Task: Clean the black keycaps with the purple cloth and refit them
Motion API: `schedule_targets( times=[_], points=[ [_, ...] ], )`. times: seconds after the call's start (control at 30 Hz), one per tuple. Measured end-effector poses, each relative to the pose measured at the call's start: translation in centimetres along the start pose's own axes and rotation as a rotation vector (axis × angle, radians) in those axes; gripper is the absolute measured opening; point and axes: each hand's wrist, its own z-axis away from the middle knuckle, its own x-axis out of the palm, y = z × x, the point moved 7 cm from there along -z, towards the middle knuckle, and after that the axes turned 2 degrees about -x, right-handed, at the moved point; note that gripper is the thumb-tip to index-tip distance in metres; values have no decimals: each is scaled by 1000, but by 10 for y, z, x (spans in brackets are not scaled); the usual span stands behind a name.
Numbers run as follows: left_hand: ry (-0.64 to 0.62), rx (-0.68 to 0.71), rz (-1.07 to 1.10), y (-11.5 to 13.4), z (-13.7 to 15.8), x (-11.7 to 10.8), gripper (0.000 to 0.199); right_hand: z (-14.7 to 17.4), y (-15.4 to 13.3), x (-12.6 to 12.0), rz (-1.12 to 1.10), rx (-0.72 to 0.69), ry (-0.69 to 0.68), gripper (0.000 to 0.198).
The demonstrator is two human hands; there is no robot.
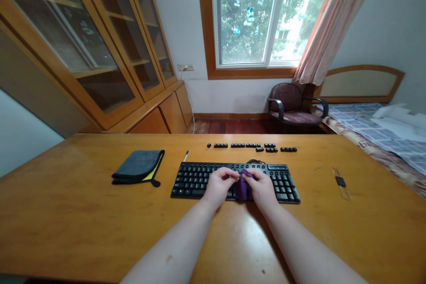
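Observation:
A black keyboard (193, 180) lies on the wooden desk, and both hands are over its middle. My right hand (265, 188) pinches a bunched purple cloth (242, 190) that hangs down over the keys. Just left of it, my left hand (218, 185) has thumb and forefinger pressed together at the cloth's edge; whatever sits between those fingertips is too small to make out. Along the keyboard's top row the caps are off. Behind it, loose black keycaps (238, 145) stand in a line of small groups.
A folded grey cloth (138, 165) with yellow lining lies left of the keyboard, near a small white-handled brush (186, 155). At the right is a wire keycap puller (340, 181). Beyond the desk (83, 230) stand a chair (289, 104), a bed (366, 115) and a glass-doored cabinet (146, 84).

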Motion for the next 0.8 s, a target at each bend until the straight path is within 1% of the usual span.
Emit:
schedule_targets(
  times=[0.13,0.27,0.5,0.7,0.8],
  points=[
    [3,31,-11,2,0,-1,3,1,-5,4,12,-43,-40,13],
    [-1,55,-29,3,0,-1,1,1,-11,8,20,-92,-72,20],
    [-32,67,-7,2,1,0,3,1,-7,4,-41,-52,-23,12],
    [-32,19,19,2,2,2,4,-1,-4,2,-56,-32,-37,8],
    [-25,-10,12,0,2,2,6,-2,-2,0,-24,-4,-23,10]
  ],
)
